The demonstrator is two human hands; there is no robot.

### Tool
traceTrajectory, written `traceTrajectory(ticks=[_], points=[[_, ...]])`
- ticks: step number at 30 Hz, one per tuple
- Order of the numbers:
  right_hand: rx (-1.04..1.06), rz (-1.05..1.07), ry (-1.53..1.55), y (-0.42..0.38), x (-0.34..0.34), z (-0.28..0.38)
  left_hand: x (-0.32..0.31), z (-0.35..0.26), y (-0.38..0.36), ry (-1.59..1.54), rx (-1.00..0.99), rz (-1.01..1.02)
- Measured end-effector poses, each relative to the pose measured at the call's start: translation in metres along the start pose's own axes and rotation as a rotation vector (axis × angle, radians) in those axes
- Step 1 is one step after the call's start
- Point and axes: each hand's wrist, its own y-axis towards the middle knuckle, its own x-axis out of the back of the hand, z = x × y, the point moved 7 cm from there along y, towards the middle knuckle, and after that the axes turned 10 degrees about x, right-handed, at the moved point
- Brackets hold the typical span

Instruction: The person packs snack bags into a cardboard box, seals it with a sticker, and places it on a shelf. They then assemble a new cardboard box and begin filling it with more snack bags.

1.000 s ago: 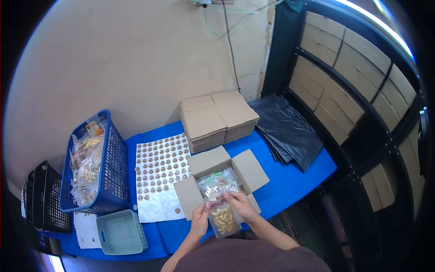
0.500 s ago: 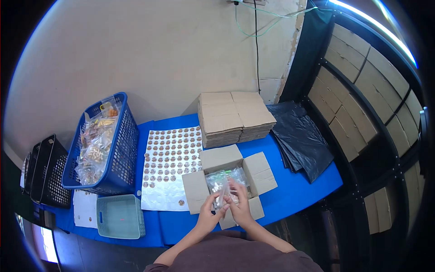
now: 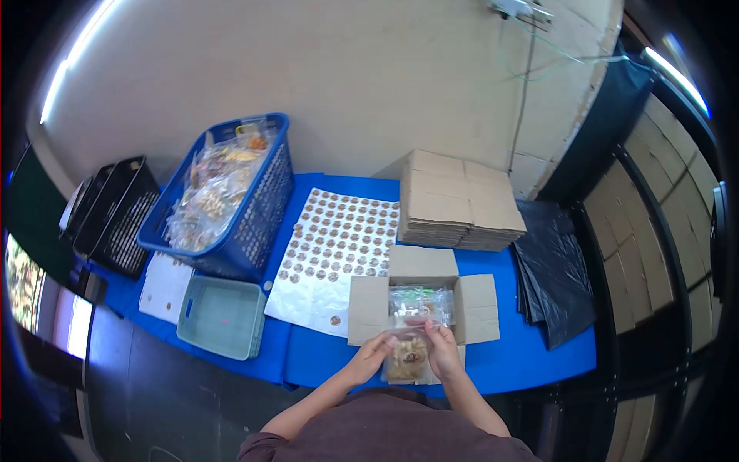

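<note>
Both my hands hold a clear plastic packet of pale snack pieces [image 3: 407, 357] at the near edge of an open cardboard box [image 3: 368, 310]. My left hand [image 3: 372, 357] grips the packet's left side and my right hand [image 3: 444, 350] its right side. Inside the box lie other clear packets [image 3: 419, 302]. The box stands on a blue table [image 3: 523, 356] with its flaps spread out.
A sheet of round brown stickers [image 3: 337, 245] lies left of the box. A blue basket [image 3: 255, 212] full of snack packets, a small teal tray [image 3: 221, 317], black crates [image 3: 115, 215], a stack of flat cardboard [image 3: 456, 202] and black bags [image 3: 550, 268] surround it.
The view has swung left. My hands turned the packet edge-on over the box, and now hold it flat at the box's near edge.
</note>
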Motion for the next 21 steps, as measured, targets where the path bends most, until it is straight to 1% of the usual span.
traceTrajectory(ticks=[1,3,4,5,7,8,9,11,13,15,16,19,21], points=[[-0.020,0.028,-0.003,0.002,-0.006,-0.001,0.000,-0.004,-0.005,-0.012,-0.005,-0.031],[-0.019,-0.028,0.029,0.007,-0.013,-0.001,-0.008,-0.006,-0.013,0.005,0.088,-0.038],[-0.058,0.038,0.054,0.010,-0.020,-0.005,-0.001,0.007,-0.014,-0.080,0.088,-0.095],[-0.073,0.069,0.063,0.011,-0.029,-0.009,0.002,0.016,-0.018,-0.080,0.083,-0.131],[-0.111,0.176,-0.084,0.009,-0.048,-0.018,0.020,0.014,-0.031,-0.208,-0.038,-0.354],[-0.136,0.277,-0.214,0.003,-0.057,-0.019,0.025,0.008,-0.041,-0.206,-0.085,-0.414],[-0.152,0.303,-0.208,-0.001,-0.060,-0.025,0.029,0.011,-0.048,-0.210,-0.086,-0.444],[-0.230,0.420,-0.242,-0.009,-0.067,-0.044,0.035,0.022,-0.061,-0.290,-0.091,-0.508],[-0.243,0.473,-0.269,-0.011,-0.074,-0.056,0.033,0.028,-0.074,-0.282,-0.127,-0.589],[-0.298,0.472,-0.209,-0.015,-0.077,-0.066,0.035,0.037,-0.087,-0.255,-0.111,-0.745],[-0.313,0.494,-0.208,-0.016,-0.076,-0.070,0.033,0.039,-0.092,-0.262,-0.111,-0.770],[-0.340,0.515,-0.160,-0.015,-0.072,-0.075,0.024,0.039,-0.101,-0.298,-0.107,-0.794],[-0.295,0.382,-0.227,-0.005,-0.054,-0.068,0.012,0.034,-0.102,-0.149,-0.009,-0.734]])
